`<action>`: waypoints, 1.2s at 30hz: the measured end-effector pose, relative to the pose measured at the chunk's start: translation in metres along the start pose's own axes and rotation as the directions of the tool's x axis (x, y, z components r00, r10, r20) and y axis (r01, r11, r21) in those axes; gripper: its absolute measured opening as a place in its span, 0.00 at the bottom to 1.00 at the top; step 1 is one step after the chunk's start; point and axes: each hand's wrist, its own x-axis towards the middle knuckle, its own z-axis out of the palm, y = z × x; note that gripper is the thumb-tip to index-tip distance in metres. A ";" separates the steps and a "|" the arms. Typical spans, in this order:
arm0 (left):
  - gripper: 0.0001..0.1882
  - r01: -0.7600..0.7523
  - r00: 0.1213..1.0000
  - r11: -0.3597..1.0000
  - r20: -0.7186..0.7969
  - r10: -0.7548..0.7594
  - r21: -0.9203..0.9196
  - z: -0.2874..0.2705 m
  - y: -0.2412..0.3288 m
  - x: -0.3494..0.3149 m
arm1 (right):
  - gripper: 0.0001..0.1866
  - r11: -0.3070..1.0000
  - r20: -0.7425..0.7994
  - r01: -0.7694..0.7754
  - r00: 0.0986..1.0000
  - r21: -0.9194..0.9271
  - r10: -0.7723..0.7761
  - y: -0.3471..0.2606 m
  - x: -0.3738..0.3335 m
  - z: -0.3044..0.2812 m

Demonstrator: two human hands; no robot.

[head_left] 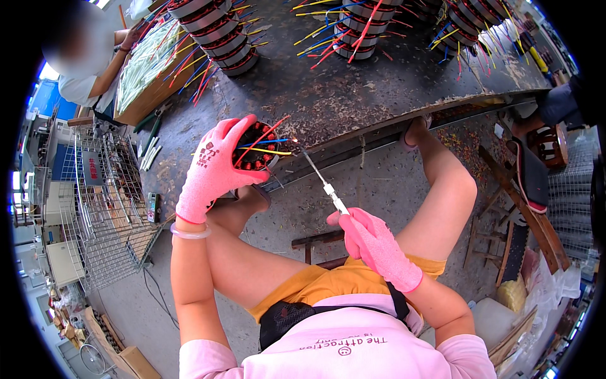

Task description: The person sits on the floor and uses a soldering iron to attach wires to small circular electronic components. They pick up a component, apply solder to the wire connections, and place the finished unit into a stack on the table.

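My left hand [211, 164], in a pink glove, grips a motor stator [254, 163] with dark red windings at the table's near edge. Red, blue and yellow lead wires [270, 150] stick out of the stator to the right. My right hand [382, 246], gloved the same way, is closed around a white long-necked lighter [332, 194]. The lighter's thin metal neck points up and left toward the wire ends. A small orange flame or glow [295, 140] shows at the blue wire's end. The glove hides much of the stator's left side.
Stacked stators with coloured wires, one left [224, 44], one middle [363, 31], one right [470, 22], stand on the dark table [315, 95]. A box of white tubes [148, 63] is beside a co-worker [95, 82]. A wire basket [107, 215] stands left. Another person sits at right.
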 end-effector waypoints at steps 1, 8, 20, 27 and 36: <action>0.47 -0.001 1.000 1.000 -0.002 0.001 -0.001 0.000 0.000 0.000 | 0.16 1.000 0.003 0.005 1.000 -0.001 -0.005 0.001 0.000 0.000; 0.47 0.007 1.000 1.000 0.000 -0.007 -0.004 0.000 0.000 0.000 | 0.16 1.000 0.001 0.002 1.000 -0.018 -0.002 0.000 0.001 0.000; 0.46 -0.103 0.995 0.995 0.010 0.103 -0.010 -0.003 -0.009 -0.002 | 0.17 0.999 -0.038 -0.025 0.999 -0.022 0.024 -0.002 -0.002 -0.005; 0.47 -0.054 0.996 0.998 0.074 0.053 0.012 -0.006 -0.006 0.000 | 0.17 0.999 -0.006 0.000 1.000 -0.042 0.000 -0.001 -0.001 -0.005; 0.47 -0.048 0.996 0.999 0.082 0.046 0.017 -0.008 -0.005 0.002 | 0.17 0.998 -0.004 0.014 1.000 -0.055 -0.014 -0.004 0.002 -0.002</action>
